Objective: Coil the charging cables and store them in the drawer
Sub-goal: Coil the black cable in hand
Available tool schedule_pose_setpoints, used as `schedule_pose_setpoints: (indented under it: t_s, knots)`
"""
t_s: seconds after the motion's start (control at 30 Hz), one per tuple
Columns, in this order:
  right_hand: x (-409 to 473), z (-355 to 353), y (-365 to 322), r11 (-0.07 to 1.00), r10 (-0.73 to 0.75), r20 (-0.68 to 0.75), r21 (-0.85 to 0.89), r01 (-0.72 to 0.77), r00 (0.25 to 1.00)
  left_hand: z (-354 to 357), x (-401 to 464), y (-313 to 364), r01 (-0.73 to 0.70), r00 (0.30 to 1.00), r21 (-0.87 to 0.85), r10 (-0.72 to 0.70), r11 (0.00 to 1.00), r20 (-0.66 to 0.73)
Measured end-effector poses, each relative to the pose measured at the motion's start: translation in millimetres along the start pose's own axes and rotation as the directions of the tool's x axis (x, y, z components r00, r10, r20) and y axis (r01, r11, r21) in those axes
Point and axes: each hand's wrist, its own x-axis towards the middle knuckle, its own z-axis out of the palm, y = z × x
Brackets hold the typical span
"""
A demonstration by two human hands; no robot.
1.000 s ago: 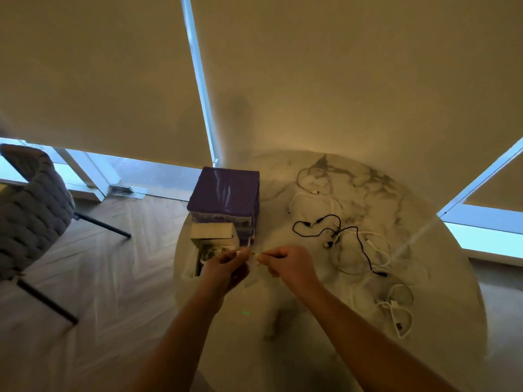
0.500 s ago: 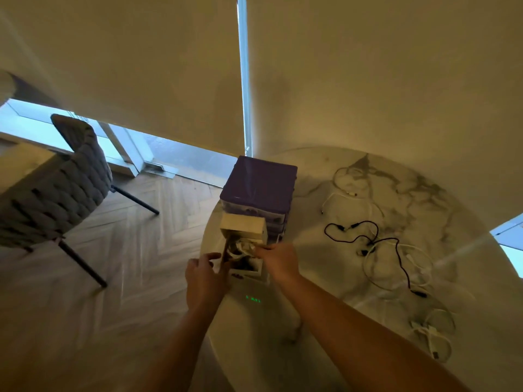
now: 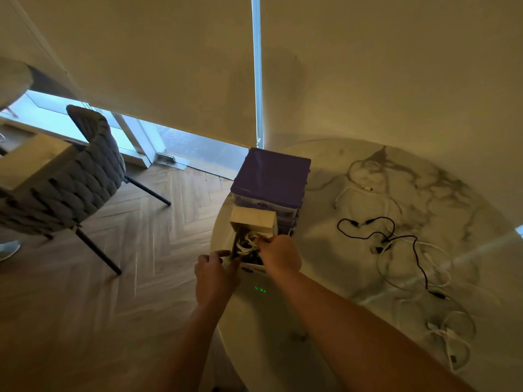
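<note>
Head view: right hand (image 3: pixel 280 257) is pinching a coiled white charging cable (image 3: pixel 246 242) into the open white plastic drawer (image 3: pixel 252 267); left hand (image 3: pixel 216 274), fingers relaxed, is bracing its front; I judge pressing the loops flat beneath the pinch is keeping them coiled.

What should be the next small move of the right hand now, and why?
Probably let go and lift out: the right hand already presses the coiled white cable inside the open drawer, the left hand steadies its edge, and more cables wait on the table.

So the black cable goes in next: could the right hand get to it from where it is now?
Probably yes: the black cable lies loose on the table, nothing between it and the right hand, which is busy at the open drawer.
</note>
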Motion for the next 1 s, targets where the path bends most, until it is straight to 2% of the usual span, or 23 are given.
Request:
schedule_pose_setpoints:
  t_s: [0.1, 0.23, 0.3, 0.4, 0.53, 0.7, 0.8, 0.9, 1.0]
  knots:
    - [1.7, -1.7, 3.9, 0.998, -0.023, 0.089, 0.057, 0.018, 0.996, -0.8, 0.6, 0.7, -0.005, 1.000, -0.002, 0.005, 1.000, -0.002]
    - [-5.9, -21.8, 19.4, 0.967, -0.154, 0.137, 0.224, 0.121, 0.979, -0.2, -3.8, 8.7, -0.009, 1.000, -0.021, 0.008, 1.000, -0.029]
    - [-7.8, -34.1, 32.8, 0.955, -0.171, 0.102, 0.261, 0.139, 0.980, 2.0, -9.4, 15.9, -0.047, 0.997, -0.045, 0.044, 0.998, -0.058]
    - [-4.7, -56.4, 56.6, 0.957, -0.119, -0.020, 0.266, 0.120, 0.993, 12.3, -22.3, 33.0, -0.160, 0.986, -0.048, 0.158, 0.986, -0.044]
    - [2.0, -89.7, 90.9, 0.969, -0.058, -0.119, 0.231, 0.084, 0.991, 35.2, -40.1, 63.6, -0.291, 0.949, -0.017, 0.291, 0.957, 0.123]
    - [18.7, -125.3, 123.9, 0.996, -0.009, -0.249, 0.089, 0.032, 0.969, 62.0, -48.0, 95.6, -0.414, 0.862, -0.024, 0.400, 0.910, 0.311]
    - [33.4, -145.1, 132.6, 0.987, -0.092, -0.302, -0.156, 0.046, 0.949, 75.4, -40.2, 109.8, -0.437, 0.833, -0.004, 0.407, 0.899, 0.376]
    - [48.4, -161.6, 133.9, 0.915, -0.212, -0.323, -0.398, 0.071, 0.922, 86.3, -28.9, 120.6, -0.443, 0.806, -0.020, 0.408, 0.896, 0.430]
    - [61.6, -172.1, 130.9, 0.789, -0.304, -0.212, -0.602, 0.121, 0.929, 93.1, -19.9, 127.2, -0.460, 0.785, -0.012, 0.412, 0.888, 0.463]
